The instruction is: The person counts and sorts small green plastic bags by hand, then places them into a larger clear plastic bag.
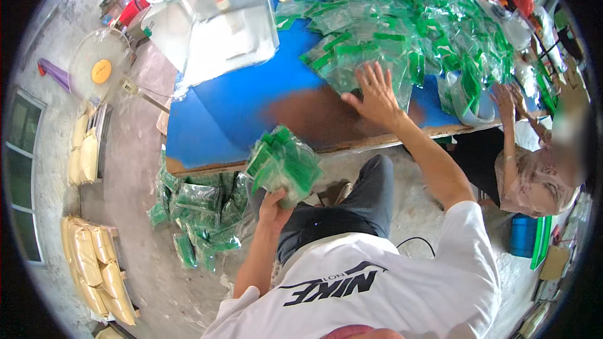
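Observation:
My left hand [274, 211] grips a stack of green and clear plastic bags [284, 164] in front of the table's near edge, above my lap. My right hand [378, 93] is stretched out over the table, its fingers spread and resting at the near edge of a big heap of green and clear plastic bags [370, 37]. Nothing shows in its grasp. The bags in the heap overlap loosely, and what some of them contain cannot be made out.
The blue tabletop [220, 125] carries a shiny metal tray [232, 37] at the far left. Filled green bags [207, 207] lie on the floor below. A fan [100, 69] and tan sacks [94, 263] stand left. Another person's hands [507, 100] are at the table's right.

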`<action>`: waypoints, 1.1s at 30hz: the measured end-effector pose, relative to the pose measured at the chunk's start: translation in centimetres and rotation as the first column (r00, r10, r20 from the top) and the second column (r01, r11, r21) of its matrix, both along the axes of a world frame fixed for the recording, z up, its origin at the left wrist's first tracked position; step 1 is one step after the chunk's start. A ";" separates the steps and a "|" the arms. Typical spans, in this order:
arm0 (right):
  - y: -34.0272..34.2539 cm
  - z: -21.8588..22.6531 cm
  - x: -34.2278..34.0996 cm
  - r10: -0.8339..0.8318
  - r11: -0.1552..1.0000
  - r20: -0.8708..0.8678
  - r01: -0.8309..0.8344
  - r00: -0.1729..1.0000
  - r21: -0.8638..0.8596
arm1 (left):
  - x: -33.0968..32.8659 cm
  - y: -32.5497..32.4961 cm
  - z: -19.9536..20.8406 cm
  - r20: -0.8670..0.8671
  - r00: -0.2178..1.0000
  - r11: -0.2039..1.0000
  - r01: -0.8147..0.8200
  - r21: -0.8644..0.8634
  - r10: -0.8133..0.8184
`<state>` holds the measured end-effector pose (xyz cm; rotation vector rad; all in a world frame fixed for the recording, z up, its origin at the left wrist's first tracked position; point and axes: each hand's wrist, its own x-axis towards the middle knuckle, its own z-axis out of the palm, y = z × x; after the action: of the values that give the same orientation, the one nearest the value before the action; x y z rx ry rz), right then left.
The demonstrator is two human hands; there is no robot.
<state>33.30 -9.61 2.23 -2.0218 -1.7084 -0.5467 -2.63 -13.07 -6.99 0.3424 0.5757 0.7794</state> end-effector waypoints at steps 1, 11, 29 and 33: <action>-0.8 -1.0 -0.7 0.102 0.990 0.009 -0.101 0.995 -0.099 | -0.1 0.1 -0.5 0.077 0.997 1.000 0.010 0.002 -0.010; -4.4 -1.9 -8.4 0.578 0.713 -0.397 -0.678 0.713 -0.179 | 1.0 -0.1 0.0 0.039 0.999 0.999 -0.036 0.002 0.035; -7.7 -0.7 -6.9 0.294 0.919 -0.414 -0.374 0.862 -0.127 | 3.2 -0.8 -0.9 0.144 0.990 0.997 0.017 -0.071 -0.007; -9.1 -1.5 -7.3 0.358 0.898 -0.280 -0.410 0.891 -0.156 | 2.1 -0.8 -1.1 0.235 0.970 0.995 0.075 -0.069 -0.057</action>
<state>25.97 -18.68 0.69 -1.7180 -2.0048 0.0209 -0.48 -13.82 -8.08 0.1942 0.3706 0.7196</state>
